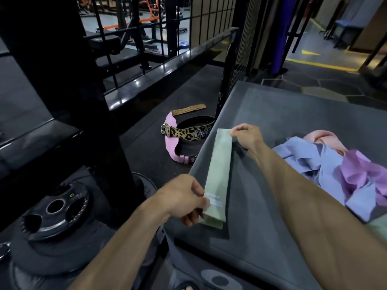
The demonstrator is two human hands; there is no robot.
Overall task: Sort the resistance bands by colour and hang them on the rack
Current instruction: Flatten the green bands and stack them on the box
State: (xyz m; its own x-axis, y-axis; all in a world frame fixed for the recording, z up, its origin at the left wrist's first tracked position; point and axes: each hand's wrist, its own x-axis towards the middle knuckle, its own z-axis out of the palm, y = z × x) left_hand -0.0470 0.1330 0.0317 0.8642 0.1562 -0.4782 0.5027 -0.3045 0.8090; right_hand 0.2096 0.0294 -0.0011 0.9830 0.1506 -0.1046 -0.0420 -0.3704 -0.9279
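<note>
A flat pale-green fabric resistance band [217, 176] lay stretched along the left edge of the grey padded table [282, 126]. The left hand [184, 197] pinched its near end, the right hand [247, 137] its far end. Blue and purple bands [339, 174] lay heaped at the right edge.

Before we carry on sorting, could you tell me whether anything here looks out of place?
Yes: a leopard-print lifting belt and a pink belt lie loose on the dark floor beside the grey padded platform. The blue and purple fabric bands sit in a tangled heap, while both hands hold the pale green band flat.
</note>
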